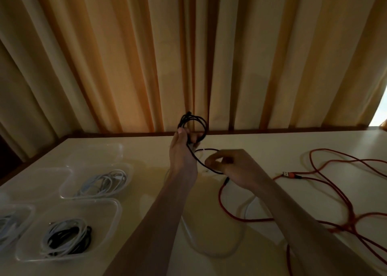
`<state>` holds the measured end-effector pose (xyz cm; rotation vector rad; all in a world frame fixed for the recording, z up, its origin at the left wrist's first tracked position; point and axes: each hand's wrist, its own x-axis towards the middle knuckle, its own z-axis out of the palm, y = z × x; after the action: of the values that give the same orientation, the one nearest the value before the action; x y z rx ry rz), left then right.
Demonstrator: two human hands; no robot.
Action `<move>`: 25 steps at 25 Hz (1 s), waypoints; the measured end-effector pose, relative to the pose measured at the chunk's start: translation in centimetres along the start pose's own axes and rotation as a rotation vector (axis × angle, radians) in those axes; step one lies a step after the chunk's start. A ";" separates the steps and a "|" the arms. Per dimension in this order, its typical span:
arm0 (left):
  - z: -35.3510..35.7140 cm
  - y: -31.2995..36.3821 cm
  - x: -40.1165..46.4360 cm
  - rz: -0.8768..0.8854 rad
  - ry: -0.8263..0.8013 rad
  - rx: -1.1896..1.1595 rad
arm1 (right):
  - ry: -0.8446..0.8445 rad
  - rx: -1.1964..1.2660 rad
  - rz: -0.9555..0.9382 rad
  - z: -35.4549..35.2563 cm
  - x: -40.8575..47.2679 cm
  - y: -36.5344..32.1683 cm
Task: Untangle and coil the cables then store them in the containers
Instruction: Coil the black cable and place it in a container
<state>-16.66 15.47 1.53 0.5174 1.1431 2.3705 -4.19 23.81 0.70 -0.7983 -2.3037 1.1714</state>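
Orange and cream curtains (pixel 125 56) fill the whole upper half of the frame, hanging behind your pale desk (pixel 146 192), which spans the lower half. Across the right side of the desk sprawls a long red cable (pixel 343 194), uncoiled in loose loops, its plug end lying just right of your right wrist. A white cable (pixel 209 252) curves on the desk at bottom centre, partly under your forearms.

At lower left sit clear plastic containers: the nearest container (pixel 113 208) holds a coil of white and black cables, the one behind it (pixel 65 190) holds a white coiled cable (pixel 104 181), and another at the far left edge is cut off by the frame.

At centre, your left hand (pixel 182 150) is raised above the desk, fingers curled round the black cable (pixel 193 127), whose finished loops stand up from your grip. The free end of that cable runs down and right to your right hand (pixel 232 167), which pinches it between thumb and fingertips, just above the desk.
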 end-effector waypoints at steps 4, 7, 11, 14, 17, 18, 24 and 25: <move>-0.5 0.8 0.5 0.051 -0.015 -0.026 | -0.073 -0.341 -0.078 0.9 0.1 0.9; -0.6 0.5 0.6 0.108 -0.039 0.066 | 0.177 -0.214 -0.094 0.6 0.7 1.7; -0.7 -0.3 0.6 0.153 -0.020 0.303 | 0.350 0.138 -0.184 -0.3 0.7 1.0; -0.4 -0.8 0.3 0.203 -0.076 0.436 | 0.387 0.308 -0.265 -0.4 0.2 0.0; -0.4 -1.5 0.3 0.219 -0.149 0.586 | 0.469 0.304 -0.307 -0.3 0.4 0.2; -0.4 -1.5 0.3 0.224 -0.156 0.621 | 0.474 0.276 -0.313 -0.4 0.4 0.1; -0.2 -1.2 -0.1 0.147 -0.211 0.613 | 0.342 0.340 -0.263 -1.1 0.7 0.7; -0.4 -1.3 -0.1 0.159 -0.198 0.678 | 0.329 0.345 -0.261 -1.4 0.7 0.8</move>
<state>-16.52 15.88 0.25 1.0696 1.8571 1.9432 -3.60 25.41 0.91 -0.5007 -1.8092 1.1740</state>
